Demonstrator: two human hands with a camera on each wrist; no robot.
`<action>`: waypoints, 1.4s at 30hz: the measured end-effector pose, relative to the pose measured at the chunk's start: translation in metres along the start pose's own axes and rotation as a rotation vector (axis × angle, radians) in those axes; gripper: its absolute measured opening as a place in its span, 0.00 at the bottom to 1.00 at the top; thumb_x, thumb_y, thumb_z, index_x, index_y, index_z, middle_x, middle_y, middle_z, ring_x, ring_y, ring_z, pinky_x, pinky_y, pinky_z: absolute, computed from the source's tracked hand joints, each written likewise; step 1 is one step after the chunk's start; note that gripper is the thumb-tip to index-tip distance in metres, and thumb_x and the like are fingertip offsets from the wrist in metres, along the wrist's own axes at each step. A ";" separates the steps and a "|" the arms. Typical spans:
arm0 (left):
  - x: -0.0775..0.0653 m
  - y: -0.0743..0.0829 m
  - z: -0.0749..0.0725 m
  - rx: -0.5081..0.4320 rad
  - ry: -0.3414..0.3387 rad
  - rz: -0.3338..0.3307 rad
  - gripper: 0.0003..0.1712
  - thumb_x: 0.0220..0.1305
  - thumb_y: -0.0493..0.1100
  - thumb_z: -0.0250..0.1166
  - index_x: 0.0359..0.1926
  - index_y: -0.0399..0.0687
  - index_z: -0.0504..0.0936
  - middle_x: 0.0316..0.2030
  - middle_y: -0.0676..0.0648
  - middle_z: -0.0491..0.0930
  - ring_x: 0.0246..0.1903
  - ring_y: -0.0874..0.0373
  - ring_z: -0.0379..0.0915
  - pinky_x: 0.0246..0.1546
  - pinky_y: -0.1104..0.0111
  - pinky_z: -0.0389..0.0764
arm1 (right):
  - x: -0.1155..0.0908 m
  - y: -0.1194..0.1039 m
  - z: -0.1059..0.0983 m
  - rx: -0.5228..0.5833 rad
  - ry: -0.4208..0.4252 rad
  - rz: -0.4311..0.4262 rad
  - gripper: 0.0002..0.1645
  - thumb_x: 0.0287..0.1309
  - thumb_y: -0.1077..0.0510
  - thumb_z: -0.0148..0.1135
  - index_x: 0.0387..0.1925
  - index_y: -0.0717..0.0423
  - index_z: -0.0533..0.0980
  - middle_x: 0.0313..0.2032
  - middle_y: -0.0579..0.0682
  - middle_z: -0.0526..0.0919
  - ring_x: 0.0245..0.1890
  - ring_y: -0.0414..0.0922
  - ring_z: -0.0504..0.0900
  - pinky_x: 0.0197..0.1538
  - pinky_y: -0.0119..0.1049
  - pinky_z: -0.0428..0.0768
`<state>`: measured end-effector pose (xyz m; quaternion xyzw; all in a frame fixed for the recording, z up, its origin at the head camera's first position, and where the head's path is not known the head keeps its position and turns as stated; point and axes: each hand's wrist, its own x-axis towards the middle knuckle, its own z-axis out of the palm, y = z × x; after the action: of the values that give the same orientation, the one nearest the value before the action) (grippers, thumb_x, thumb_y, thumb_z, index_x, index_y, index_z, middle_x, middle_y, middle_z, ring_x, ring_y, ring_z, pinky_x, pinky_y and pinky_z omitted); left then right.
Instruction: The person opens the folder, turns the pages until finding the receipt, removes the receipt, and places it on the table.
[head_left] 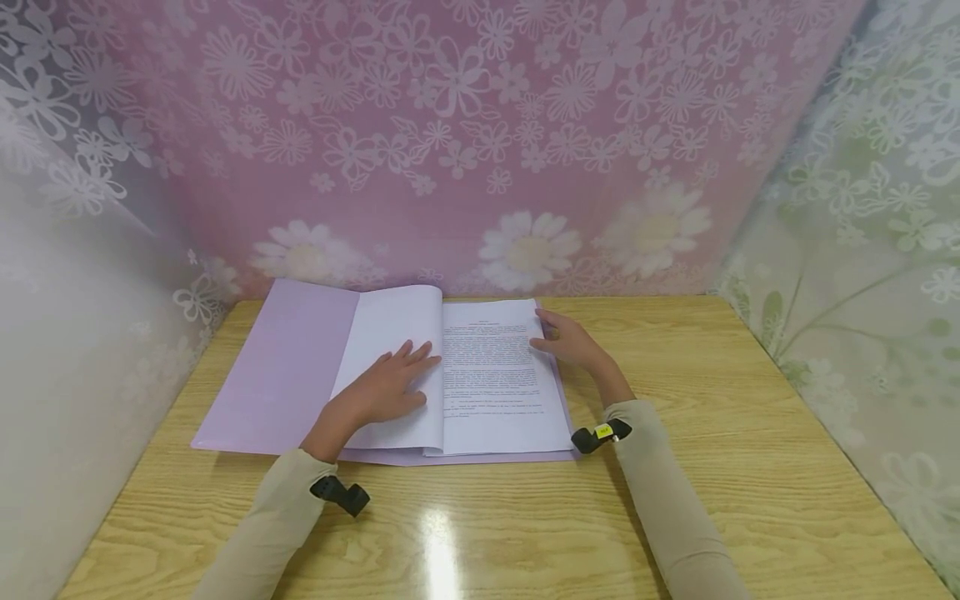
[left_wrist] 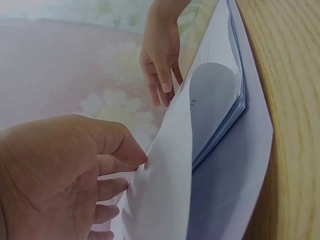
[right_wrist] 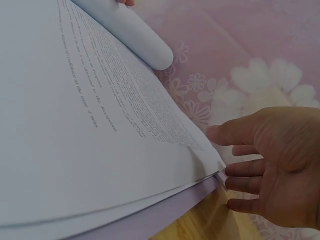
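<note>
A lilac folder [head_left: 281,358] lies spread on the table with a stack of paper inside. The stack's top printed page [head_left: 491,375] faces up on the right. On the left, turned-over blank-backed sheets [head_left: 397,321] bulge in a curve near the middle. My left hand [head_left: 386,390] rests on those sheets, fingers extended and spread. In the left wrist view its fingertips touch the white paper [left_wrist: 162,170]. At the right edge of the stack is my right hand [head_left: 572,340], its thumb by the page's edge and its fingers loosely extended in the right wrist view; contact is hard to tell.
The wooden table [head_left: 712,467] carries the folder near its back edge. Flower-patterned pink cloth [head_left: 480,167] rises behind it, with pale patterned sides to the left and right. Black wrist cameras [head_left: 341,495] sit on both sleeves.
</note>
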<state>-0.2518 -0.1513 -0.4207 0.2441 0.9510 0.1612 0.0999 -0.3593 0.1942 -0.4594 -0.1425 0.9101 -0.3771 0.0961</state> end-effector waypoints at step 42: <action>0.001 -0.028 -0.001 -0.169 -0.178 -0.153 0.64 0.57 0.63 0.75 0.82 0.45 0.49 0.80 0.37 0.48 0.80 0.40 0.43 0.78 0.46 0.54 | 0.003 0.010 -0.007 0.190 0.044 -0.066 0.37 0.74 0.56 0.58 0.76 0.64 0.59 0.74 0.64 0.65 0.77 0.62 0.60 0.77 0.60 0.60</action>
<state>-0.2647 -0.1747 -0.4297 0.1747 0.9373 0.2105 0.2160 -0.3659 0.2046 -0.4623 -0.1546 0.8668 -0.4678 0.0768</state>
